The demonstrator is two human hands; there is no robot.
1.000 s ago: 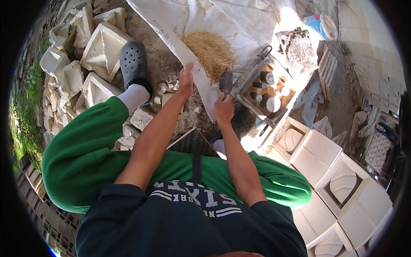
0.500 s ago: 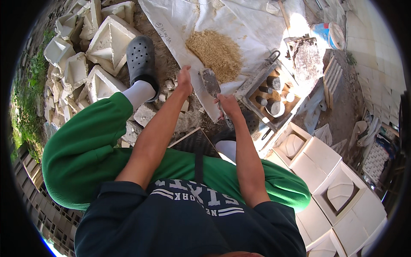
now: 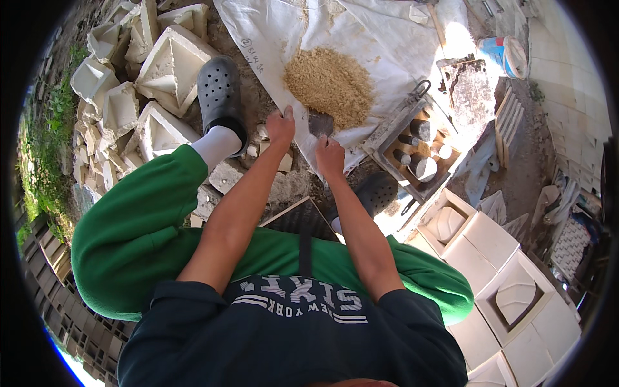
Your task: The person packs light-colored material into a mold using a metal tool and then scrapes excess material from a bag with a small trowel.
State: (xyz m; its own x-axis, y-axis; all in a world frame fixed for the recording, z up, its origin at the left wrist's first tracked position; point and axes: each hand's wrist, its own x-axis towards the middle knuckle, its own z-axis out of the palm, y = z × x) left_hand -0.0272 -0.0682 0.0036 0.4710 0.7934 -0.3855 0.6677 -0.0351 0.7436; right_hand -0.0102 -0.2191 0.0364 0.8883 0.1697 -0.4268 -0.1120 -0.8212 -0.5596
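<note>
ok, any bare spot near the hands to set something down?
White sheet between sand pile and box: mostly bare, creased. Crowded: the sheet's near edge, with left hand and right hand on trowel; the box, holding cylinders; far left, broken white blocks.

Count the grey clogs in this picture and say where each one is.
2. One clog is at upper left, beside the broken pale blocks; the other clog is near the right forearm, which partly hides it.
</note>
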